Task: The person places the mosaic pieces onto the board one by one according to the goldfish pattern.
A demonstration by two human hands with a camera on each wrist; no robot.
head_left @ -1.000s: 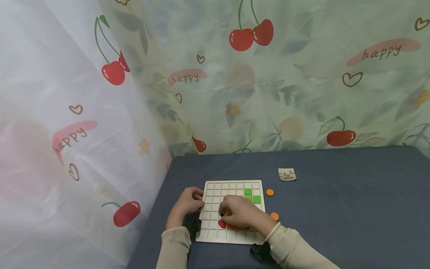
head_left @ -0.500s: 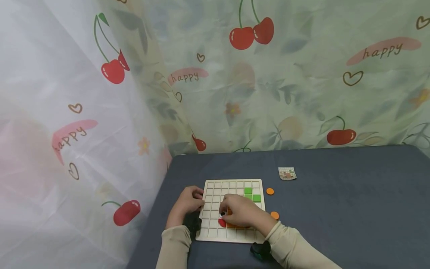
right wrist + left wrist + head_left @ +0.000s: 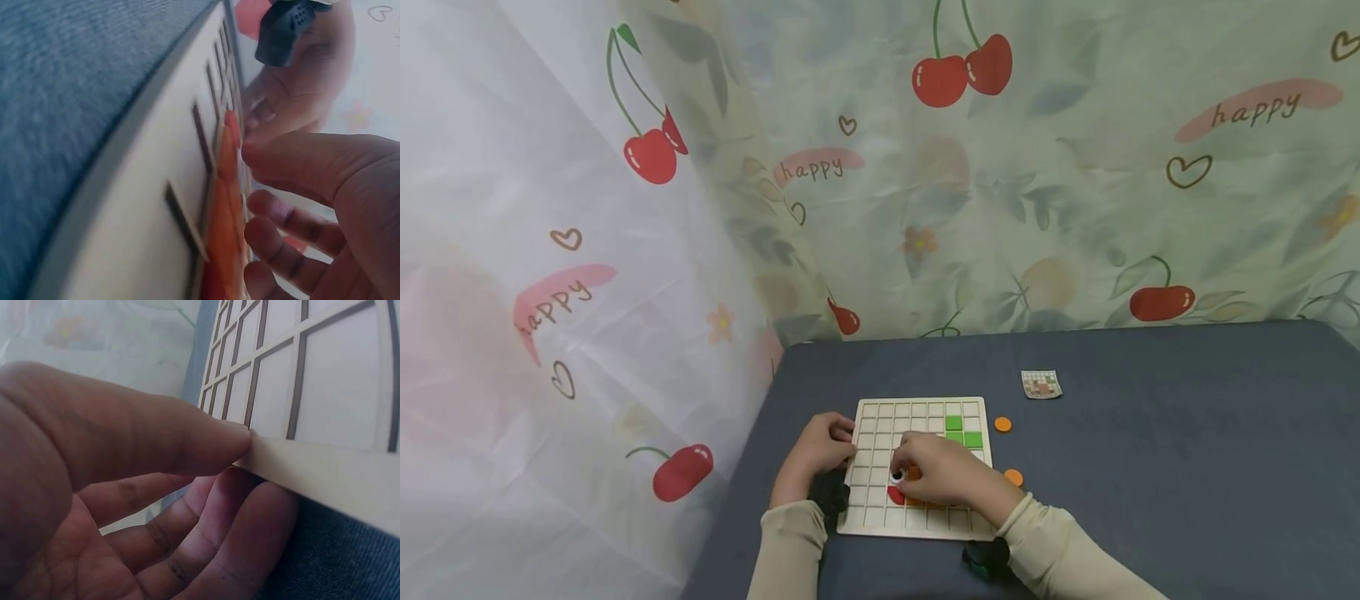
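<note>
Little moved since the previous frame: right hand (image 3: 946,467) has edged very slightly toward 3 o'clock, and more white shows on the piece at its fingertips. Left hand (image 3: 820,443) unchanged.

Clock directions taken from the middle of the wooden grid board (image 3: 867,472), head view, 12 o'clock being the far side.

Right hand reaches in from 4 o'clock, across the board. Thumb and forefinger pinch a small white disc with a black spot (image 3: 897,477), near 8 o'clock. Contact between disc and board: cannot tell. Red piece (image 3: 896,495) lies at 7 o'clock, just beside the disc; orange pieces (image 3: 914,473) sit under the hand, partly hidden. Right-wrist view has the disc out of sight.

Left hand at 9 o'clock grips the board edge, thumb tip on the rim, other fingers curled beneath it.

Green squares (image 3: 953,422), three of them, fill cells between 1 and 2 o'clock. Off the board, on the dark table (image 3: 1165,450): one orange disc (image 3: 1003,424) at 2 o'clock, another orange disc (image 3: 1014,477) at 3, both near the edge. Small card with a printed grid (image 3: 1041,385) farther out at 2 o'clock. Cherry-print curtain (image 3: 880,250) hangs behind the table.
</note>
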